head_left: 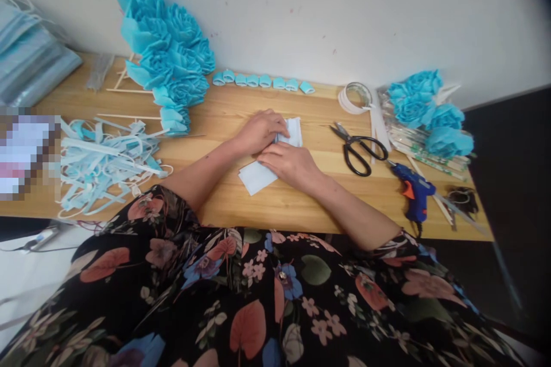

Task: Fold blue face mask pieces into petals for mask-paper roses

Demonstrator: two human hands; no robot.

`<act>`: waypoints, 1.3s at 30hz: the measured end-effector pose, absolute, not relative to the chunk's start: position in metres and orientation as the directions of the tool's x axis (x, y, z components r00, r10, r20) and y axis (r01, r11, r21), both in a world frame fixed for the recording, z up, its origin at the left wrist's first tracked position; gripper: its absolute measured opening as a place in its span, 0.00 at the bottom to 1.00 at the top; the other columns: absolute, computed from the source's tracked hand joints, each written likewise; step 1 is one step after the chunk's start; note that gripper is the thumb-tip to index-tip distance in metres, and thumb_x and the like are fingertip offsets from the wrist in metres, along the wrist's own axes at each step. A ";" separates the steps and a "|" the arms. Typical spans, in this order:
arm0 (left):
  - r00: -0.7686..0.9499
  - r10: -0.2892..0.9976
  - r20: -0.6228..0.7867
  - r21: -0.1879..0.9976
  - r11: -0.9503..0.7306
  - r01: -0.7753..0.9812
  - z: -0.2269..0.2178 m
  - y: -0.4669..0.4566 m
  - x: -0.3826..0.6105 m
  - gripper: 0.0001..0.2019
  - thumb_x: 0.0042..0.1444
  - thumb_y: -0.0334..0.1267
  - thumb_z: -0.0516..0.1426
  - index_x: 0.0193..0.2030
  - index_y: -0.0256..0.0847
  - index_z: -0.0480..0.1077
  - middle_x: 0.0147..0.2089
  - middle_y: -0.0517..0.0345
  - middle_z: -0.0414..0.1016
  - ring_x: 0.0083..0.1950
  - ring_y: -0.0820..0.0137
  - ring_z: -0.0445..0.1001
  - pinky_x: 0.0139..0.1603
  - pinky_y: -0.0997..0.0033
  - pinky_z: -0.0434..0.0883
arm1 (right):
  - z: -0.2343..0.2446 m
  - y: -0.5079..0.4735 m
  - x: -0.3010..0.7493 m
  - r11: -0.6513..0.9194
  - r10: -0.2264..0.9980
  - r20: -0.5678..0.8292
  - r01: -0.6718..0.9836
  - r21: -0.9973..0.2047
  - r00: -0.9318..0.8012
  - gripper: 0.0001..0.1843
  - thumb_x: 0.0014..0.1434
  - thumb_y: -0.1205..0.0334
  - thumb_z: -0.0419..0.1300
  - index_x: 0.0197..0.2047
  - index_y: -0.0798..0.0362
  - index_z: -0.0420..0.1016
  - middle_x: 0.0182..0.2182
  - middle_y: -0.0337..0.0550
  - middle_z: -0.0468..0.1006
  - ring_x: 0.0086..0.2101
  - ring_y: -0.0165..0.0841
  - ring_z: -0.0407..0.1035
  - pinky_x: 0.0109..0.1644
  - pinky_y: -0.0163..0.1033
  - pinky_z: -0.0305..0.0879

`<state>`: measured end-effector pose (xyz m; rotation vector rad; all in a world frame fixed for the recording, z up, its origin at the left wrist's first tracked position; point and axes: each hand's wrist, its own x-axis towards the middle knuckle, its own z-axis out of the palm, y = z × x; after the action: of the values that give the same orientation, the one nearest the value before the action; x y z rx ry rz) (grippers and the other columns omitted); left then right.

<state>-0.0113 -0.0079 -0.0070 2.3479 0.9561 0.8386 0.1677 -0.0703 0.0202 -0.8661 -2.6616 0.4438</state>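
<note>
My left hand [263, 131] bends its fingers over a pale blue face mask piece [294, 131], which shows a white edge and lies on the table. Close below it, my right hand [293, 165] reaches in from the right, its fingertips pressed on the same piece and meeting the left hand. A second pale blue sheet [257, 179] sticks out beneath the right hand, flat on the wood; whether it joins the upper piece I cannot tell. My fingers hide the middle of the material.
Black-handled scissors [360, 152], a tape roll [353, 97] and a blue glue gun [414, 192] lie right. Cut mask strips [109, 163] and blue paper roses [166, 49] are left. Small blue rolls [259, 81] line the wall; more roses [426, 106] lie far right.
</note>
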 end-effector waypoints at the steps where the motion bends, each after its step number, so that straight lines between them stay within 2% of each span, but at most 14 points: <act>1: 0.565 0.741 0.364 0.627 -0.643 0.440 -0.008 -0.007 -0.012 0.19 0.55 0.25 0.52 0.42 0.43 0.83 0.46 0.51 0.83 0.50 0.61 0.75 0.55 0.56 0.68 | 0.020 -0.071 0.166 0.767 0.616 0.179 0.533 -0.356 -0.767 0.15 0.73 0.62 0.53 0.50 0.45 0.82 0.47 0.44 0.83 0.47 0.38 0.72 0.39 0.41 0.64; 3: 0.552 0.745 0.374 0.653 -0.634 0.414 -0.009 -0.006 -0.012 0.19 0.54 0.25 0.52 0.42 0.43 0.83 0.46 0.53 0.83 0.49 0.62 0.75 0.55 0.56 0.69 | 0.020 -0.073 0.164 0.752 0.633 0.141 0.562 -0.344 -0.761 0.12 0.71 0.62 0.55 0.48 0.46 0.81 0.46 0.45 0.82 0.45 0.38 0.71 0.38 0.40 0.61; 6: 0.545 0.744 0.386 0.669 -0.633 0.390 -0.010 -0.005 -0.014 0.20 0.54 0.24 0.51 0.41 0.43 0.83 0.45 0.53 0.84 0.48 0.63 0.76 0.55 0.57 0.69 | 0.025 -0.074 0.164 0.727 0.642 0.096 0.565 -0.389 -0.761 0.09 0.70 0.61 0.57 0.42 0.49 0.79 0.43 0.46 0.80 0.44 0.38 0.71 0.38 0.40 0.59; 12: 0.524 0.748 0.407 0.708 -0.621 0.336 -0.008 -0.006 -0.014 0.20 0.51 0.24 0.52 0.42 0.43 0.82 0.44 0.55 0.84 0.48 0.64 0.79 0.57 0.56 0.71 | 0.035 -0.071 0.173 0.629 0.691 0.146 0.491 -0.602 -0.708 0.02 0.64 0.63 0.59 0.39 0.50 0.73 0.39 0.43 0.80 0.39 0.34 0.71 0.42 0.40 0.62; 16: 0.471 0.796 0.381 0.760 -0.560 0.331 -0.008 -0.008 -0.014 0.22 0.51 0.23 0.51 0.43 0.42 0.82 0.43 0.56 0.85 0.48 0.65 0.79 0.56 0.59 0.72 | 0.035 -0.064 0.179 0.533 0.737 0.086 0.497 -0.685 -0.671 0.02 0.63 0.64 0.59 0.40 0.48 0.73 0.36 0.40 0.80 0.35 0.33 0.71 0.41 0.40 0.63; 20: 0.462 0.807 0.369 0.780 -0.539 0.319 -0.007 -0.008 -0.015 0.23 0.53 0.24 0.51 0.47 0.41 0.83 0.43 0.54 0.85 0.47 0.66 0.80 0.54 0.62 0.73 | 0.030 -0.060 0.179 0.568 0.730 0.063 0.554 -0.609 -0.680 0.05 0.65 0.59 0.61 0.44 0.48 0.76 0.39 0.42 0.81 0.39 0.35 0.71 0.43 0.41 0.63; 22: 0.459 0.807 0.372 0.785 -0.537 0.308 -0.007 -0.009 -0.015 0.22 0.54 0.24 0.51 0.47 0.40 0.83 0.43 0.54 0.85 0.47 0.66 0.80 0.54 0.62 0.73 | 0.027 -0.061 0.177 0.612 0.711 0.057 0.577 -0.540 -0.701 0.05 0.67 0.58 0.60 0.42 0.49 0.76 0.40 0.44 0.80 0.41 0.37 0.71 0.42 0.41 0.61; 25: 0.435 0.819 0.374 0.798 -0.523 0.298 -0.009 -0.009 -0.015 0.20 0.56 0.26 0.52 0.48 0.40 0.83 0.42 0.54 0.85 0.46 0.67 0.80 0.53 0.64 0.73 | 0.028 -0.064 0.176 0.660 0.674 0.057 0.566 -0.494 -0.736 0.08 0.68 0.62 0.57 0.37 0.50 0.75 0.39 0.45 0.80 0.41 0.36 0.70 0.40 0.40 0.59; 29: 0.413 0.811 0.414 0.828 -0.524 0.200 -0.007 -0.011 -0.015 0.16 0.62 0.31 0.54 0.48 0.38 0.82 0.43 0.52 0.85 0.46 0.67 0.80 0.53 0.65 0.73 | 0.034 -0.063 0.181 0.657 0.668 0.105 0.518 -0.548 -0.737 0.07 0.67 0.63 0.56 0.38 0.51 0.74 0.35 0.43 0.79 0.36 0.33 0.69 0.41 0.39 0.60; 33: 0.423 0.807 0.412 0.882 -0.470 0.039 0.008 -0.016 -0.018 0.16 0.67 0.45 0.57 0.50 0.40 0.82 0.44 0.51 0.84 0.46 0.67 0.80 0.51 0.67 0.74 | 0.039 -0.054 0.191 0.620 0.712 0.180 0.487 -0.615 -0.679 0.07 0.67 0.62 0.56 0.39 0.51 0.75 0.34 0.41 0.80 0.32 0.31 0.69 0.41 0.38 0.61; 36: 0.460 0.825 0.328 0.923 -0.383 0.029 0.018 -0.020 -0.021 0.22 0.66 0.54 0.58 0.53 0.40 0.81 0.44 0.51 0.84 0.43 0.68 0.79 0.46 0.69 0.74 | 0.040 -0.047 0.196 0.573 0.771 0.221 0.499 -0.650 -0.597 0.05 0.65 0.62 0.59 0.37 0.51 0.75 0.34 0.41 0.81 0.32 0.31 0.69 0.40 0.38 0.62; 39: 0.480 0.836 0.266 0.934 -0.347 0.087 0.019 -0.020 -0.020 0.24 0.61 0.53 0.63 0.57 0.39 0.79 0.44 0.50 0.83 0.40 0.70 0.78 0.41 0.72 0.72 | 0.038 -0.042 0.198 0.505 0.831 0.232 0.512 -0.695 -0.505 0.04 0.62 0.61 0.60 0.37 0.51 0.76 0.34 0.40 0.81 0.32 0.31 0.70 0.40 0.37 0.63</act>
<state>-0.0201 -0.0204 0.0188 1.7591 0.7854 0.9690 0.1977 -0.0424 0.0376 -1.0967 -2.1969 0.7569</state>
